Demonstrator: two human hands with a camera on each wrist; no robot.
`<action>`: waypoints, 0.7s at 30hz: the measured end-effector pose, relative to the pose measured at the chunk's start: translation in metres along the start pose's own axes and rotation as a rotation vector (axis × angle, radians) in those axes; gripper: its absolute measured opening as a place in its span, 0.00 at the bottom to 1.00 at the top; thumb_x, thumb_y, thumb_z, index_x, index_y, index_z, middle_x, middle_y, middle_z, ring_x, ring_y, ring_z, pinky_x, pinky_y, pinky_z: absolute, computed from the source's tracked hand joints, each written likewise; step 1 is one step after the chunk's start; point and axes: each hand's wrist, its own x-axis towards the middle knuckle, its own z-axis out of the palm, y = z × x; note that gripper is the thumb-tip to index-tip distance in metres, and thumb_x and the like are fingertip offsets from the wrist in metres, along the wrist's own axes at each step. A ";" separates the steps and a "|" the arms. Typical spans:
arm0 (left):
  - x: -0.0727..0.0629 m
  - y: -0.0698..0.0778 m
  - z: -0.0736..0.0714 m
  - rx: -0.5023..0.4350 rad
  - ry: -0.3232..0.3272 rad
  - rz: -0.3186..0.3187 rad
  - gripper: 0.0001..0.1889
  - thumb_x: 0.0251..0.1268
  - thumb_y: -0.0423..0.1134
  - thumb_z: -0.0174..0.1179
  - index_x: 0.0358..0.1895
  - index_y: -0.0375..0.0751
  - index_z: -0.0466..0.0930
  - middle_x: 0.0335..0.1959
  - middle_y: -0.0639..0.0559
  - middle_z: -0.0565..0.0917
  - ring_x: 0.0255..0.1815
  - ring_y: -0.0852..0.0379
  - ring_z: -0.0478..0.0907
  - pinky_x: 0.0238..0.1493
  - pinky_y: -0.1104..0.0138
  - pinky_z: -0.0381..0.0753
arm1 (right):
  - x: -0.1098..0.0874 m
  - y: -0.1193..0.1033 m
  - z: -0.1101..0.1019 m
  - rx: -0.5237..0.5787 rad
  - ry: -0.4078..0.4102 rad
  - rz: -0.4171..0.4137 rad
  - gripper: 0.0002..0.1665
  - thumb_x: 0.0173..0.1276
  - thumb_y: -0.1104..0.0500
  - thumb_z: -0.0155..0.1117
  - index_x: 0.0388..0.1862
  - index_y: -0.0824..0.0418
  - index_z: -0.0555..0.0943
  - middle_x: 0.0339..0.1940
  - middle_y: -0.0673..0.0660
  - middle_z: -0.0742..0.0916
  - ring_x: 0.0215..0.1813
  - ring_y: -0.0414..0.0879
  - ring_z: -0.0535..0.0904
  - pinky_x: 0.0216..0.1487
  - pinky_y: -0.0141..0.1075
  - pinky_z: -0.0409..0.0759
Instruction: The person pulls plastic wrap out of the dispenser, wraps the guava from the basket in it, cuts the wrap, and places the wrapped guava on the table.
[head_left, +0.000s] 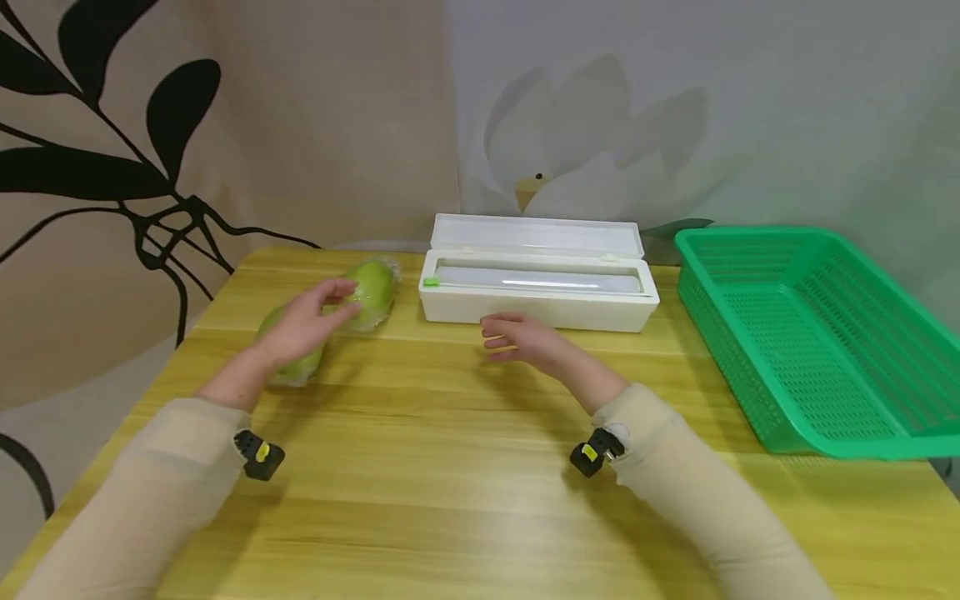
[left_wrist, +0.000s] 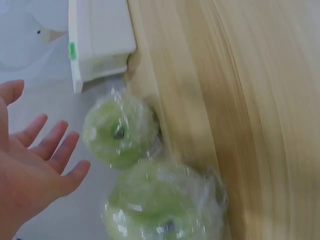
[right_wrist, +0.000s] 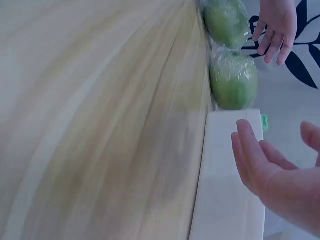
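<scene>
Two round green fruits wrapped in clear plastic film lie at the table's left side. The farther fruit (head_left: 377, 292) sits beyond the nearer fruit (head_left: 297, 372), which is partly hidden under my left hand (head_left: 302, 323). In the left wrist view, that hand's fingers are spread and relaxed, apart from the film-wrapped fruits. My right hand (head_left: 528, 343) hovers before a white cling film dispenser (head_left: 536, 310), fingers loosely extended and holding nothing. The dispenser's lid (head_left: 536, 236) stands raised, and a green slide cutter (head_left: 431, 282) is at its left end.
A green plastic basket (head_left: 757, 375) stands on the right of the wooden table (head_left: 420, 475). Behind the table hangs a pale backdrop (head_left: 360, 125) with printed dark leaves and a white flower. A small black camera is strapped to each wrist.
</scene>
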 end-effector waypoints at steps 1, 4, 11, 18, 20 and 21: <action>0.002 0.001 0.001 0.000 -0.009 0.010 0.29 0.72 0.48 0.46 0.69 0.33 0.55 0.68 0.34 0.62 0.69 0.36 0.57 0.65 0.42 0.63 | -0.001 0.000 -0.002 0.004 0.011 0.004 0.30 0.75 0.57 0.45 0.70 0.71 0.57 0.70 0.69 0.65 0.69 0.61 0.64 0.67 0.48 0.69; 0.007 0.005 0.007 -0.002 -0.033 0.035 0.29 0.72 0.46 0.46 0.68 0.31 0.56 0.68 0.33 0.62 0.69 0.35 0.58 0.64 0.42 0.63 | -0.005 0.002 -0.008 0.027 0.037 0.018 0.31 0.74 0.58 0.46 0.70 0.71 0.56 0.70 0.70 0.65 0.69 0.61 0.64 0.67 0.48 0.68; 0.014 0.011 0.018 -0.007 -0.060 0.037 0.30 0.71 0.47 0.48 0.69 0.33 0.56 0.68 0.34 0.62 0.69 0.37 0.58 0.65 0.43 0.64 | -0.016 0.005 -0.019 0.054 0.058 0.015 0.31 0.74 0.59 0.45 0.70 0.73 0.54 0.70 0.72 0.64 0.70 0.63 0.62 0.68 0.49 0.67; 0.015 0.011 0.026 -0.022 -0.077 0.069 0.29 0.71 0.46 0.49 0.68 0.31 0.58 0.67 0.35 0.64 0.68 0.37 0.59 0.67 0.45 0.62 | -0.021 0.007 -0.025 0.038 0.058 0.012 0.30 0.75 0.59 0.43 0.70 0.74 0.54 0.70 0.73 0.63 0.69 0.64 0.62 0.68 0.50 0.66; 0.016 0.011 0.027 -0.026 -0.078 0.073 0.29 0.71 0.46 0.49 0.67 0.31 0.58 0.67 0.34 0.64 0.68 0.37 0.59 0.67 0.45 0.62 | -0.022 0.007 -0.026 0.028 0.068 0.014 0.30 0.75 0.59 0.43 0.70 0.74 0.55 0.70 0.72 0.64 0.69 0.64 0.63 0.67 0.50 0.67; 0.016 0.011 0.028 -0.027 -0.077 0.081 0.29 0.71 0.45 0.49 0.67 0.30 0.58 0.67 0.34 0.64 0.67 0.36 0.60 0.67 0.45 0.62 | -0.023 0.007 -0.027 0.024 0.071 0.014 0.30 0.75 0.59 0.42 0.70 0.74 0.55 0.70 0.72 0.64 0.69 0.64 0.63 0.67 0.50 0.67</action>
